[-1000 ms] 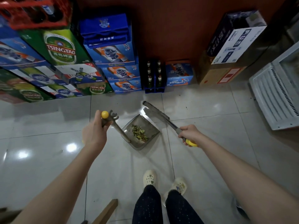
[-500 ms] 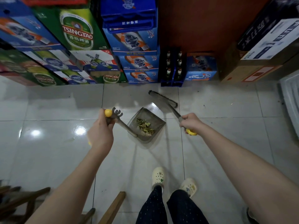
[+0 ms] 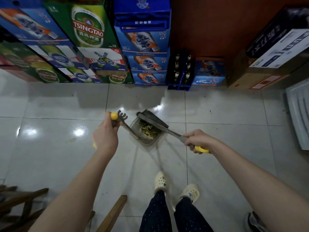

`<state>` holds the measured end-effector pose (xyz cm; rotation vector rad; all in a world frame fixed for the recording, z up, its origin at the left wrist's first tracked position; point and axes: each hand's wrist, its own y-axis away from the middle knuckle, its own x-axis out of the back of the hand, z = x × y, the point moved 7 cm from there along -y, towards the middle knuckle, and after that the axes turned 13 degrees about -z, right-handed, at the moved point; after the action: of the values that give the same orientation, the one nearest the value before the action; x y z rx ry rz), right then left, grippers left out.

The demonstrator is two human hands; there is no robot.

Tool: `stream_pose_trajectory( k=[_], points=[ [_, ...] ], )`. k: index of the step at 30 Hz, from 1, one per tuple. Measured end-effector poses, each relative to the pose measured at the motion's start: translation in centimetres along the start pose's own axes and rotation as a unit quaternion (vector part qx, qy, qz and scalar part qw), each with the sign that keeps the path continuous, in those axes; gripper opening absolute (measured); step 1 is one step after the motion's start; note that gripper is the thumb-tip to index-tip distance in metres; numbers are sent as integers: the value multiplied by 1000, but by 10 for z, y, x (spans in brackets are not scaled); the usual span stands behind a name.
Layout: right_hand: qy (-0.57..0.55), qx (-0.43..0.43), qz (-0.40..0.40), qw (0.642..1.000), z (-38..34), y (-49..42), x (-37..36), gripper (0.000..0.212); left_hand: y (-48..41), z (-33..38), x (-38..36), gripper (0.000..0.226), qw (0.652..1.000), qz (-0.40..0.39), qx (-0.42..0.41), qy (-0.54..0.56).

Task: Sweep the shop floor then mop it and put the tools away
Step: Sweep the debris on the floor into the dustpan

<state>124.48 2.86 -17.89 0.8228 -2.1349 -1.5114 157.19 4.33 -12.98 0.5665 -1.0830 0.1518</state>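
Head view: right hand point(image 3: 199, 139) grips broom point(image 3: 167, 129), shaft slanting up-left over dustpan point(image 3: 148, 143); left hand point(image 3: 105, 139) grips its handle

Item count: one dustpan point(image 3: 148, 142), one broom point(image 3: 155, 122), two hands, left hand point(image 3: 104, 138) and right hand point(image 3: 199, 139), two shoes point(image 3: 160, 180), six bottles point(image 3: 176, 75)

Drinks shop: stacked beer cartons point(image 3: 88, 30)

Broom point(image 3: 153, 121) head over dustpan point(image 3: 147, 133), crates point(image 3: 142, 47) behind.
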Motion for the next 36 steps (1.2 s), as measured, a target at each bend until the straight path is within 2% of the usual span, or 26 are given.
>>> stream_pose_trajectory(
  k=[13, 18, 27, 36],
  points=[
    [-1, 54, 84, 995, -17, 21, 21, 56, 12, -5, 4, 22, 1000, -7, 10, 1],
    [-4, 55, 97, 994, -12, 31, 28, 55, 15, -2, 5, 25, 1000, -2, -12, 17],
    [-58, 63, 129, 988, 21, 67, 37, 56, 19, 49, 21, 24, 992, -1, -124, 13],
    [-107, 70, 173, 976, 71, 107, 56, 57, 35, 132, 22, 26, 977, -18, -213, -27]
  ],
)
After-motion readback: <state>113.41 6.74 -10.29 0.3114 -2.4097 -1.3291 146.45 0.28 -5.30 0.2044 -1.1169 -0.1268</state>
